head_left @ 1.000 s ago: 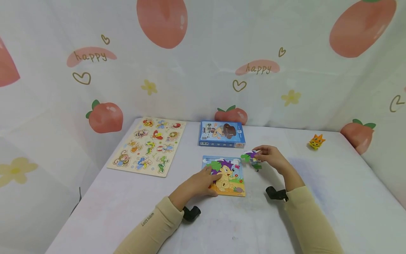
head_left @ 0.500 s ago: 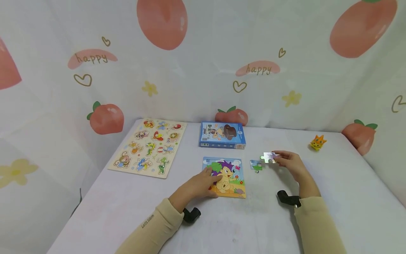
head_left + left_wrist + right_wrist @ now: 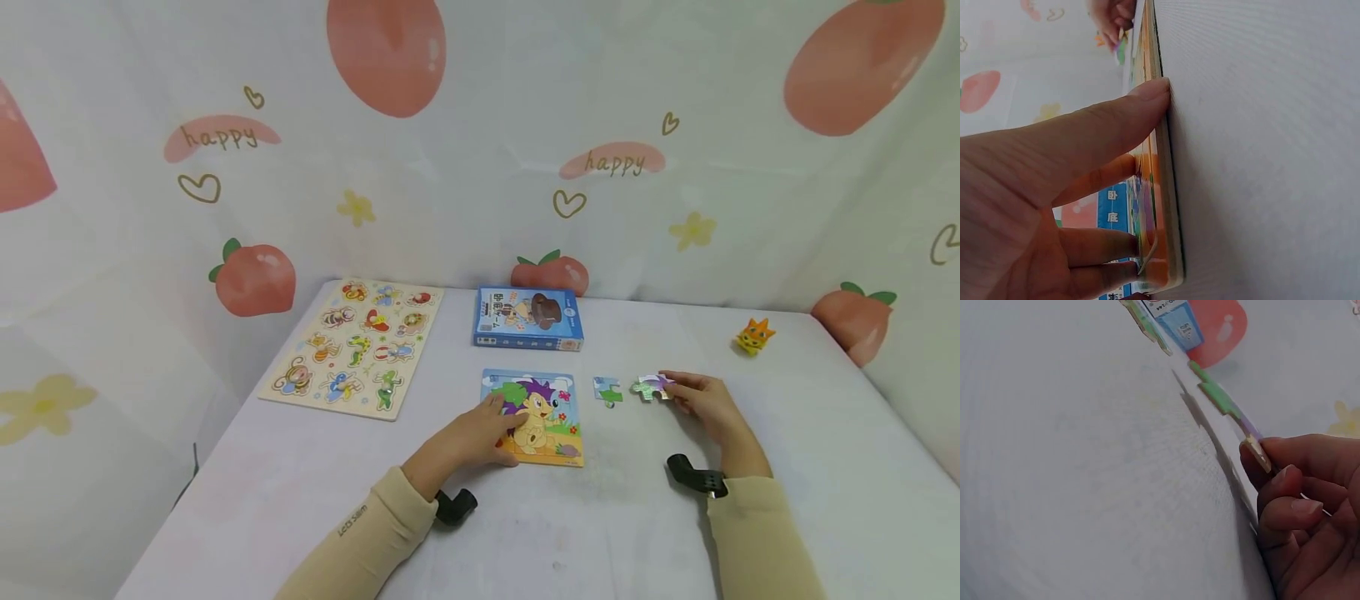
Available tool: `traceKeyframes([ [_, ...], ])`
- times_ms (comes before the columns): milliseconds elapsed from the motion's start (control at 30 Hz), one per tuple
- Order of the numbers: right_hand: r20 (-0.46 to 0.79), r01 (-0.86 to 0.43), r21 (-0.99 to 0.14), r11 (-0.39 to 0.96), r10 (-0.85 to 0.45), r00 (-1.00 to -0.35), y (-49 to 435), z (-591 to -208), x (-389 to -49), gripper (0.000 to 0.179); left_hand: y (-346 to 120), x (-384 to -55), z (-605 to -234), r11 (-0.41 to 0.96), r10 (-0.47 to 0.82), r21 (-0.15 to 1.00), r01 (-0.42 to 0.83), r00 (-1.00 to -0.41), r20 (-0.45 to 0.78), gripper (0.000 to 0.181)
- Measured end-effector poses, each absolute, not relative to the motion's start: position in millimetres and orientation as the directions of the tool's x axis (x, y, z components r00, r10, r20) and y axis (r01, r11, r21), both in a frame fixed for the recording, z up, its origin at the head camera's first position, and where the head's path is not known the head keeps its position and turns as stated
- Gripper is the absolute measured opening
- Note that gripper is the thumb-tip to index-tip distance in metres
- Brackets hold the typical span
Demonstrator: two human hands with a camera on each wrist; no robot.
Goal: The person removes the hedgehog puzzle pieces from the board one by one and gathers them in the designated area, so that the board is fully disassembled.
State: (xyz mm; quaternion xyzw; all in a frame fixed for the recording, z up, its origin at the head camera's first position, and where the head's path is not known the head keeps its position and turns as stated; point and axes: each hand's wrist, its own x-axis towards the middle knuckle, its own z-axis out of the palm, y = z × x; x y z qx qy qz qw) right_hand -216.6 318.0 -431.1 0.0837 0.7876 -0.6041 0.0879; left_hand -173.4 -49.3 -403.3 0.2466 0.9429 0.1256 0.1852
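A hedgehog jigsaw puzzle [image 3: 546,435] lies on the table in the head view. My left hand [image 3: 468,433] rests on its left side, fingers fairly straight on the picture and the thumb [image 3: 1147,94] touching the near edge in the left wrist view. To the right, my right hand [image 3: 708,408] pinches a green and purple puzzle piece [image 3: 649,387] between thumb and fingers. That piece [image 3: 1216,397] is tilted, with a gap and shadow beneath it in the right wrist view. Another puzzle piece [image 3: 607,392], blue and green, lies between it and the puzzle.
Behind the puzzle sits a blue box [image 3: 527,319]. A wooden board [image 3: 352,354] with several insect figures lies at the left. An orange and yellow toy [image 3: 753,337] stands at the back right. A patterned cloth hangs behind the table.
My right hand has moved right with its pinched piece, away from the puzzle and the loose piece, then lowered slightly. My left hand has stayed on the puzzle.
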Motion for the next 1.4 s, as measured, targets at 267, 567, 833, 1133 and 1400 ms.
traceKeyframes([
  [267,-0.203,0.209,-0.874,0.44,0.061,-0.977,312.4,-433.1,-217.2,0.05,-48.6,-174.5,-405.8,0.852,0.508,0.31,0.423,-0.811,-0.289,0.067],
  [567,-0.168,0.207,-0.794,0.572,0.121,-0.978,306.3,-435.0,-216.9,0.047,-49.0,-175.0,-408.5,0.85,0.509,0.316,0.422,-0.814,-0.28,0.067],
  [833,-0.138,0.17,-0.796,0.581,0.099,-0.986,304.3,-435.6,-216.7,0.044,-48.3,-174.5,-406.8,0.851,0.51,0.297,0.432,-0.813,-0.281,0.068],
  [1133,-0.16,0.189,-0.822,0.538,0.1,-0.982,301.9,-436.5,-216.2,0.042,-48.5,-174.7,-407.0,0.853,0.506,0.305,0.423,-0.815,-0.284,0.067],
  [1400,-0.167,0.198,-0.827,0.526,0.106,-0.98,301.1,-435.3,-215.8,0.039,-48.7,-174.3,-407.6,0.855,0.501,0.312,0.415,-0.816,-0.287,0.067],
])
